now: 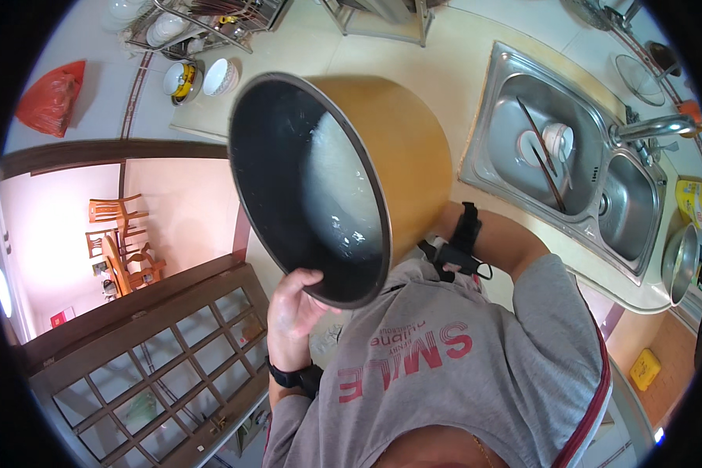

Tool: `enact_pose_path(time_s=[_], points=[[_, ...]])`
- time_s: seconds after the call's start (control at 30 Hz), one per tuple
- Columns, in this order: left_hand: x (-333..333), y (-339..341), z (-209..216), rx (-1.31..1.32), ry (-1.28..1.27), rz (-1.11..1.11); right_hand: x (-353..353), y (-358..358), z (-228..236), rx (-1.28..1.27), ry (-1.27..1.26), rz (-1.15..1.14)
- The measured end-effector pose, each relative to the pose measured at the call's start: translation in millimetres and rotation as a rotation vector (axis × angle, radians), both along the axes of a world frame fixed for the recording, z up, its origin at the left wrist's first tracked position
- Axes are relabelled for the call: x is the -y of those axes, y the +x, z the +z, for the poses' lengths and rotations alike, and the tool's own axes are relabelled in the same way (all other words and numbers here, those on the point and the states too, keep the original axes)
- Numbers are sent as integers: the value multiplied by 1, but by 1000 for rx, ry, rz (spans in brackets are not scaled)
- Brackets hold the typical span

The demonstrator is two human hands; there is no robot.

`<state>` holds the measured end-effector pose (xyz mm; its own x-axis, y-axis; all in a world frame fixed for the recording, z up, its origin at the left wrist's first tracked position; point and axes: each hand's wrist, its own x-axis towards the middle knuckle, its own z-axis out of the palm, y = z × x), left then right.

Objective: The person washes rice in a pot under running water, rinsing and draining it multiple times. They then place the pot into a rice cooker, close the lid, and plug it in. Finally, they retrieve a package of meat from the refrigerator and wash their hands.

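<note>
Head view: left hand (295, 306) clasps the rim of a tilted pot (409, 148), white contents (339, 168) beyond its fingers; right fingers hidden, grip unclear.

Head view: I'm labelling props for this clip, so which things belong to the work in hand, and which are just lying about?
In use:
- pot
- white contents inside it
- left hand, gripping the rim
- right hand, mostly hidden behind the pot

Seemingly lying about:
- chopsticks and white bowl in the sink
- red bag
</note>
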<state>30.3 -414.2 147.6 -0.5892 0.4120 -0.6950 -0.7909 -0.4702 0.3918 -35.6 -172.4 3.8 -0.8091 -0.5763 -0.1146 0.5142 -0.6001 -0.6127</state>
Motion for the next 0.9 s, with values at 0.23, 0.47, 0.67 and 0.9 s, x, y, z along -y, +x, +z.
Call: enact_pose_path(time_s=[0.23,0.47,0.67,0.9], points=[[-8,-14,-5,-45,21,84,-10,41,-4,-901,873,-197],[27,19,-17,-78,-65,130,-68,-11,-4,186,-256,-372],[45,78,-50,41,-407,348,-37,-15,-58,-925,1451,-221],[76,152,-90,177,-300,575,-7,-63,-137,-1221,1889,-264]])
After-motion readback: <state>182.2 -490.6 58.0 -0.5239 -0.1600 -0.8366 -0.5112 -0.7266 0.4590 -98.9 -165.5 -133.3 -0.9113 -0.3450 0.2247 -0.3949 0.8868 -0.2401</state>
